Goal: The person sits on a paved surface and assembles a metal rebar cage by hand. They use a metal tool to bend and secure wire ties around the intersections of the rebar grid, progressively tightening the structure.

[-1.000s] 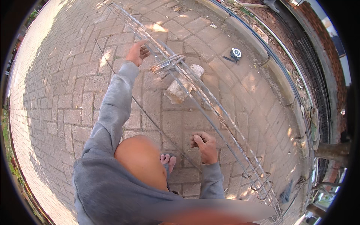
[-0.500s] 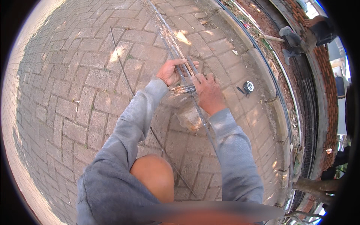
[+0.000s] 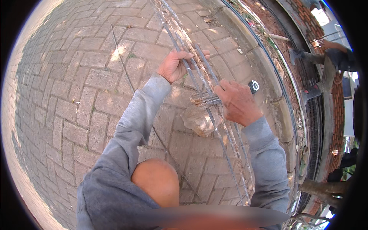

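Several long, rusty steel bars (image 3: 183,33) run from the top of the view down toward my right forearm. My left hand (image 3: 176,66) is closed loosely around them, thumb on top and fingers passing underneath. Lower down, my right hand (image 3: 239,100) grips the right-hand bar with curled fingers, beside a bundle of bent metal stirrups (image 3: 203,100) around the bars. Part of that bundle is hidden by my right fingers. Beneath the bars sits a pale rough stone (image 3: 197,119).
A thin rod (image 3: 122,63) lies on the brick paving (image 3: 76,130) to the left. A round black tape measure (image 3: 253,86) rests just beyond my right hand. A kerb (image 3: 264,67) with hoses borders the right side; another person (image 3: 329,63) is beyond it.
My right hand has moved right and slightly down, and the bars now lie spread farther apart. My left hand stays nearly in place. The person at the right has shifted position.
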Motion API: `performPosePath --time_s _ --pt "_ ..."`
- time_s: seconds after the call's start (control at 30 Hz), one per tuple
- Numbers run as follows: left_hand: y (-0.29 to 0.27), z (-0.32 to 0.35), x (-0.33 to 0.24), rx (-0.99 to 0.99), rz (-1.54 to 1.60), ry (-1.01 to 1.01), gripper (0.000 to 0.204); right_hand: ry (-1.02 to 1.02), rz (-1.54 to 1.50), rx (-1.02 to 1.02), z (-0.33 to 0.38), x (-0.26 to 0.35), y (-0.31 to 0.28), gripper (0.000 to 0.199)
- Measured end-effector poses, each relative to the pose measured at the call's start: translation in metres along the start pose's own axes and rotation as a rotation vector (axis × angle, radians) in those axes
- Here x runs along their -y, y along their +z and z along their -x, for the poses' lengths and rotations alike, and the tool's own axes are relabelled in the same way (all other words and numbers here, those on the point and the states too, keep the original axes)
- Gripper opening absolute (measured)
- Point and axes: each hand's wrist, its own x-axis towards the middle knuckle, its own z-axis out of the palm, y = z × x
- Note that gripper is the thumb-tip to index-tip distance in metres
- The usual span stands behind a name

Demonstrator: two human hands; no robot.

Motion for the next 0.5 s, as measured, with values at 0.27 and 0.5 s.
performPosePath --time_s 0.27,0.5 --pt "-0.015 -0.006 -0.005 -0.002 -0.204 -0.034 0.062 0.015 0.007 0.179 0.180 0.025 0.017 0.017" --pt "-0.051 0.003 0.015 -0.111 -0.232 -0.081 0.074 0.230 -0.085 0.451 0.314 0.078 0.069 0.018"
